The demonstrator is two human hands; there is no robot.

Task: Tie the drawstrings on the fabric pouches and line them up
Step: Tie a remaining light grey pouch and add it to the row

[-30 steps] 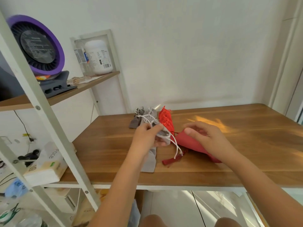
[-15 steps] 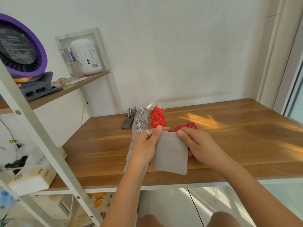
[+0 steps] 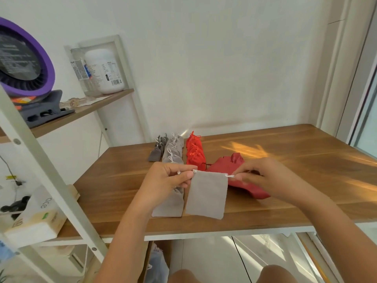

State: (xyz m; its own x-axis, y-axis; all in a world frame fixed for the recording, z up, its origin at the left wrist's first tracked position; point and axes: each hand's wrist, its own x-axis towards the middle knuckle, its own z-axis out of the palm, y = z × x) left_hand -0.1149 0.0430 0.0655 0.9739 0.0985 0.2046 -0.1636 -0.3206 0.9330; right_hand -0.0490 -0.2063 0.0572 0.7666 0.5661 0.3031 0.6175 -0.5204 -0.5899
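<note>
In the head view the left hand (image 3: 169,178) and the right hand (image 3: 259,176) each pinch one end of the white drawstring (image 3: 230,176) of a flat grey pouch (image 3: 206,195), which hangs between them above the table (image 3: 285,201). The mouth is not yet closed, so I think the next move is to pull both ends outward and then knot them.
</note>
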